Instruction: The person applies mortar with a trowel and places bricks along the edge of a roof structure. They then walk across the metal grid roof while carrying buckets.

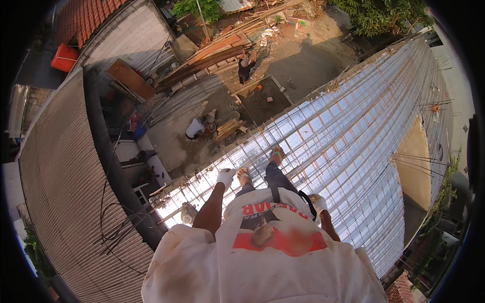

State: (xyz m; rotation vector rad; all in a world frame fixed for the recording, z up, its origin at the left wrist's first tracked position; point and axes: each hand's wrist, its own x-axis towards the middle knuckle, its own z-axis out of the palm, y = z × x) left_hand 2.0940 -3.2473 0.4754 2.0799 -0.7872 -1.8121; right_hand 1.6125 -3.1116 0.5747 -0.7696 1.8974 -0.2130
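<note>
My left hand, in a white glove, hangs in front of me over the edge side of the deck. Its fingers look curled closed; whatever they may hold is too small to make out. Low at my right side is my right hand, also in a white glove, partly covered by my shirt, its fingers unclear. I stand in sandals on shiny metal decking with a grid of rusty reinforcing bars over it. Beside my left forearm sits a rounded, pale, see-through container.
The deck edge drops to a yard where one person crouches and another stands near stacked planks. Left is a corrugated roof with loose black cables. A large opening breaks the deck at right.
</note>
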